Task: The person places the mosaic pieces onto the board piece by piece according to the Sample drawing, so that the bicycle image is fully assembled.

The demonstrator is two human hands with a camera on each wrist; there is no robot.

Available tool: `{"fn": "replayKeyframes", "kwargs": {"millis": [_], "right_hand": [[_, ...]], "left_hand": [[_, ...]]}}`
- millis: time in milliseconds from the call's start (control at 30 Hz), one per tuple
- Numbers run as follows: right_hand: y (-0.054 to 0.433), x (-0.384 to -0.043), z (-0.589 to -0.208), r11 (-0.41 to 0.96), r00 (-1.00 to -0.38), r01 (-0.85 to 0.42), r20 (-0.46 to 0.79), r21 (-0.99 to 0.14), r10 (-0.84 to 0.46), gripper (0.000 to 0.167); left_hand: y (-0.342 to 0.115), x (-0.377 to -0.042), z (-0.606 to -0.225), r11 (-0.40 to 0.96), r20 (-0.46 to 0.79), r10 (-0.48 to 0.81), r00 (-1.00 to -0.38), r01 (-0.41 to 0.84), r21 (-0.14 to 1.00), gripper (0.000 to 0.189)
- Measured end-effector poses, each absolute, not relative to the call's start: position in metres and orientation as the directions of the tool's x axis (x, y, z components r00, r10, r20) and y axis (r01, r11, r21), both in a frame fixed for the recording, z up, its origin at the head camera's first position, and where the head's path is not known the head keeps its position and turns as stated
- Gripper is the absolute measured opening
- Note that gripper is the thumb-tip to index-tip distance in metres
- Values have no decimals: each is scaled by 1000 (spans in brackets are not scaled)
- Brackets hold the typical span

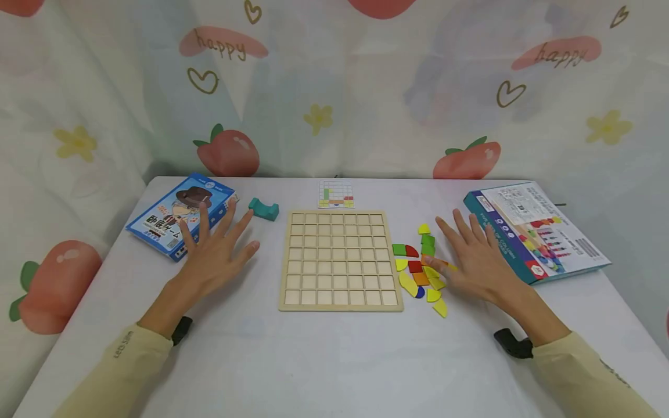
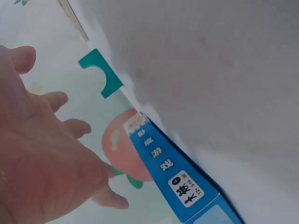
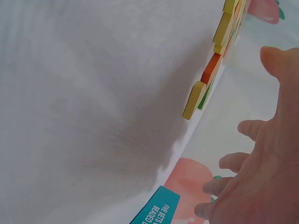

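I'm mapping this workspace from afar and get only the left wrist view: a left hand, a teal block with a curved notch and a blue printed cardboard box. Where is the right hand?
Observer: The right hand is raised, fingers spread, near small flat pieces in red, green, yellow, orange and blue.
Operator: My view shows none of those. What do they lie on?
Observer: They lie on the white tabletop, along the right side of a pale wooden board with square cells.
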State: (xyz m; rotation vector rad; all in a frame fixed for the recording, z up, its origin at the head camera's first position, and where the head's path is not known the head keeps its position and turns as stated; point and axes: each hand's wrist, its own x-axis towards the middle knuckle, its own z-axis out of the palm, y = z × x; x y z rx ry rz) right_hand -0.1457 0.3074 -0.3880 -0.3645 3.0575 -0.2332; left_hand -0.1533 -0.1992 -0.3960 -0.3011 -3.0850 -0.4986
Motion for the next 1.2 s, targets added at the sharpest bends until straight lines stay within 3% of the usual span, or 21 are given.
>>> {"fn": "replayKeyframes", "kwargs": {"millis": [467, 900, 1200], "right_hand": [[308, -151, -384, 956, -976, -188, -62, -226, -207, 93], [301, -155, -385, 937, -977, -164, -80, -307, -197, 77], [293, -160, -387, 922, -974, -213, -4, -323, -226, 64]], "left_hand": [[-183, -152, -389, 916, 44, 194, -980, 197, 350, 77], [-163, -153, -386, 810, 129, 206, -970, 243, 534, 72], [-154, -155, -389, 751, 34, 302, -953, 260, 607, 64]]}}
